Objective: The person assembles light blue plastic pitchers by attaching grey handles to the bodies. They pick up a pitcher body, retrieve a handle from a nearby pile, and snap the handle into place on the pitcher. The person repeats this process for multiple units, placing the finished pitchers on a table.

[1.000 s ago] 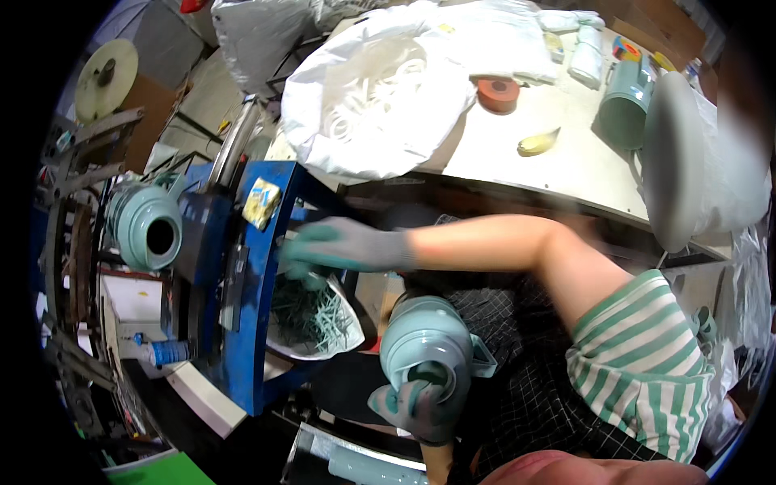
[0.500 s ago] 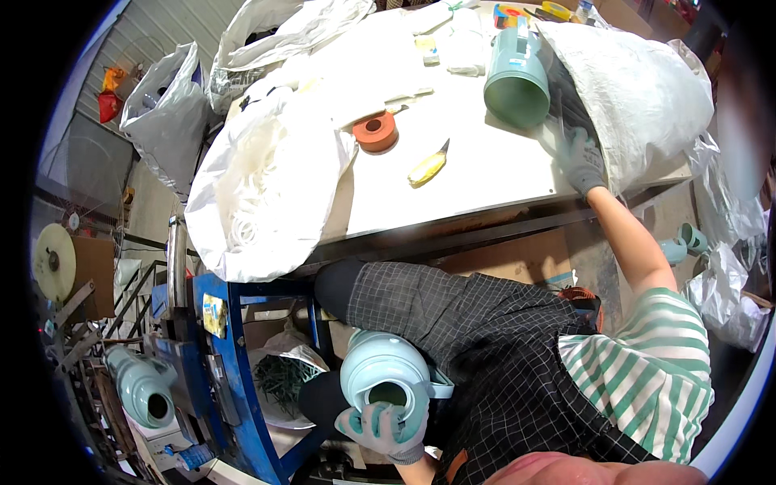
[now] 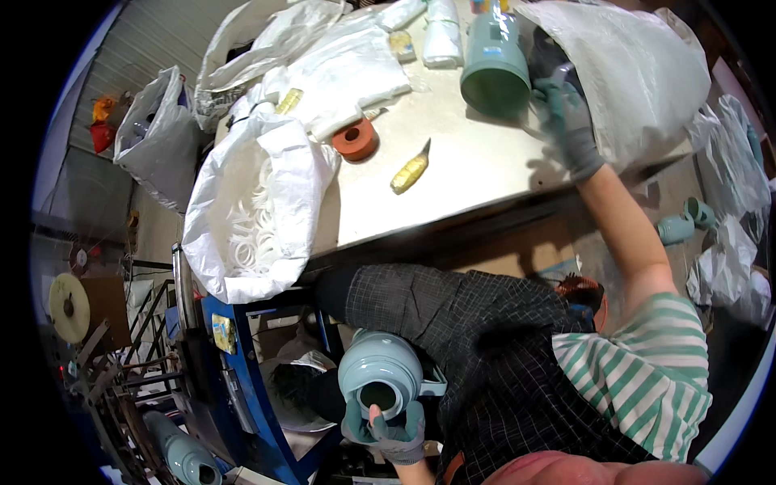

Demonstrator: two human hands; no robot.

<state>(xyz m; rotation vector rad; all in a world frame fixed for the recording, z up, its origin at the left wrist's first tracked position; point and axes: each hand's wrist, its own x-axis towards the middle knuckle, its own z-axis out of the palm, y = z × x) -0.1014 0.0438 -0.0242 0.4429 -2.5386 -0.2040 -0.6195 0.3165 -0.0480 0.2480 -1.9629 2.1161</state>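
Observation:
A light blue jug-shaped flask body (image 3: 377,360) with a side handle rests at my lap, its round mouth facing up. My left hand (image 3: 390,436), in a grey glove with green fingers, closes on the rim of that mouth; a bare fingertip pokes out of the glove. Across the table, my gloved right hand (image 3: 568,121) is at the opening of a big white sack (image 3: 626,89), beside dark material. Its fingers look curled round something small and pale, blurred by motion. Just left of it lies a green cylindrical shell (image 3: 495,69), open end toward me.
On the white table (image 3: 364,206) are an orange-brown tape roll (image 3: 356,140) and a yellow-wrapped pointed tool (image 3: 411,170). A white bag of pale rings (image 3: 255,230) hangs over its left edge. Left stands a blue metal frame (image 3: 259,396), with another blue flask body (image 3: 182,449) beside it.
My right hand has drawn slightly back from inside the sack opening, its fingers now more curled. The view has shifted a little and the light is dimmer. My left hand stays on the flask body.

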